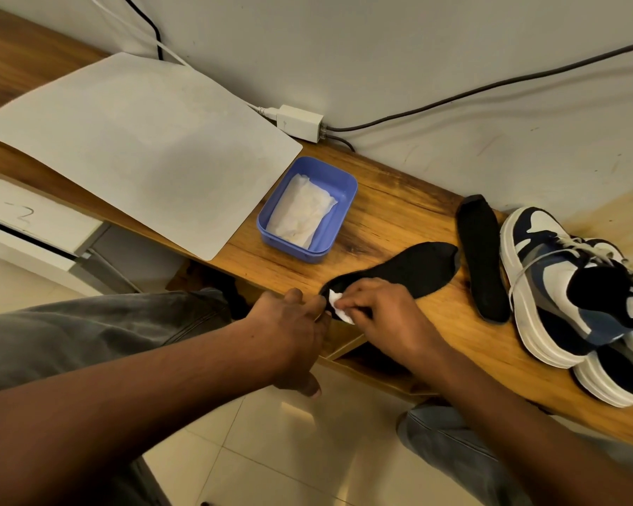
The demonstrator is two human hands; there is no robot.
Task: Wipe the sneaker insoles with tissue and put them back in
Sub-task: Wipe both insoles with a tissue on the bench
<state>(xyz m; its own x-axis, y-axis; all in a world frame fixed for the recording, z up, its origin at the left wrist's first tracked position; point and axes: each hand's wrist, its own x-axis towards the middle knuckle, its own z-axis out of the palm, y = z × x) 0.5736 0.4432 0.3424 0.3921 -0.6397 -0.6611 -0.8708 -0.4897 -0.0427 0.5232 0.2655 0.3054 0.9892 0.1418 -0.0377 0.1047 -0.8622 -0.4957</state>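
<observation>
A black insole (410, 270) lies across the wooden table's front edge, its near end sticking out over it. My left hand (293, 330) pinches that near end. My right hand (377, 308) holds a small white tissue (338, 308) pressed against the insole beside the left fingers. A second black insole (481, 261) lies flat further right, next to two navy and white sneakers (570, 286) stacked at the table's right end.
A blue plastic tub (338, 210) holding folded white tissues stands behind the insole. A large white sheet (136, 147) covers the table's left part. A white adapter (300, 123) with cables sits against the wall. My knees show below the table edge.
</observation>
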